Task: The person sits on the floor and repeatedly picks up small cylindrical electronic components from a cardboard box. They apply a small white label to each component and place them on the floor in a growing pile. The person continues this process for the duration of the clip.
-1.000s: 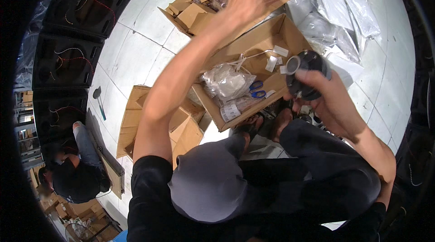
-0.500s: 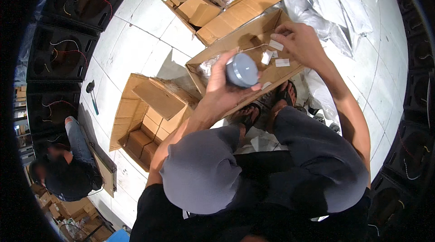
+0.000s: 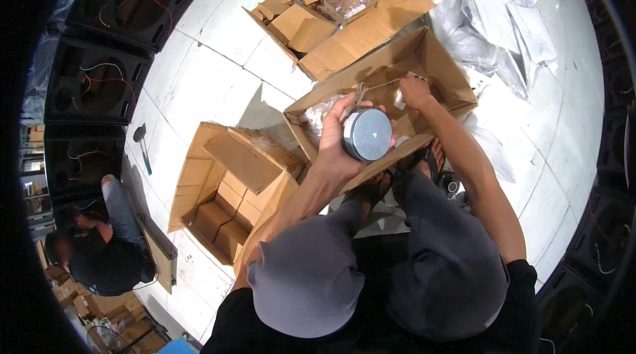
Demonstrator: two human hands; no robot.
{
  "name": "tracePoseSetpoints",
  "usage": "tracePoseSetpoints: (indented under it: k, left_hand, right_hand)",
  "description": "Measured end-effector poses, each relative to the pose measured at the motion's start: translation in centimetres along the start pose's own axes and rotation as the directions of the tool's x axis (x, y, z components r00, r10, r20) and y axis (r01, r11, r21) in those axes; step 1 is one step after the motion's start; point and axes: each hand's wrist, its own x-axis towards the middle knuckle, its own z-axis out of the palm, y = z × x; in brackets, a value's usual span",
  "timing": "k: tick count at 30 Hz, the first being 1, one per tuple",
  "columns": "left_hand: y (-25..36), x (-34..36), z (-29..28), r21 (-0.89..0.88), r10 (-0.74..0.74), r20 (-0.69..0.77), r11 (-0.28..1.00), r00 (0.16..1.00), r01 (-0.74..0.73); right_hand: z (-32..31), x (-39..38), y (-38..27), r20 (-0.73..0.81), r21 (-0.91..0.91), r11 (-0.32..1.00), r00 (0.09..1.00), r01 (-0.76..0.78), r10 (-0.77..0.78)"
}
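Observation:
My left hand [image 3: 334, 150] is wrapped around a round grey cylinder [image 3: 368, 135], its flat face turned up. It is held above the near side of an open cardboard box [image 3: 454, 82]. Inside that box, my right hand [image 3: 415, 94] is closed, fingertips pointing down and away from me. A bit of white shows at its fingertips, and a thin pale strand runs toward it from near the cylinder; what the fingers grip is unclear. Crumpled clear plastic [image 3: 320, 115] lies in the box's left end, and a small white piece [image 3: 399, 99] sits next to my right hand.
Another open carton [image 3: 358, 36] with packaging stands beyond the box. On the left is an open carton [image 3: 192, 202] holding brown inner boxes. Plastic sheeting [image 3: 490, 29] lies at far right. Black cabinets [image 3: 99, 76] with wires line both sides. A person [image 3: 106, 254] sits at lower left.
The cylinder has tilted so that its flat face points up at me. My right hand has moved down into the box and closed more tightly. The whole view has shifted slightly.

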Motion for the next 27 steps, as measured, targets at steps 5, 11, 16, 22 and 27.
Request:
tracePoseSetpoints:
  k: [5, 11, 16, 22, 27]
  left_hand:
    - [0.1, 0.4, -0.8, 0.064, -0.008, -0.021, 0.998, 1.0, 0.009]
    - [-0.4, -0.1, -1.0, 0.147, -0.071, 0.045, 0.987, 0.996, 0.064]
    - [-1.1, -3.3, 1.4, 0.183, -0.045, 0.224, 0.983, 0.973, 0.003]
    - [-1.1, -5.0, 1.3, 0.244, -0.028, 0.246, 0.969, 0.969, -0.033]
    - [-1.4, -4.9, 1.2, 0.283, 0.041, 0.205, 0.954, 0.978, -0.099]
  right_hand:
    - [-5.1, -2.9, -0.6, -0.129, 0.194, 0.974, 0.987, 0.117, -0.093]
    - [-16.3, -15.2, -4.2, -0.721, -0.274, 0.74, 0.378, 0.614, -0.581]
    - [-19.3, -20.5, -5.4, -0.52, -0.534, 0.567, 0.284, 0.627, -0.805]
    - [-20.1, -22.2, -5.5, -0.455, -0.513, 0.541, 0.323, 0.666, -0.83]
    - [-22.8, -23.2, -6.8, -0.424, -0.29, 0.691, 0.559, 0.662, -0.713]
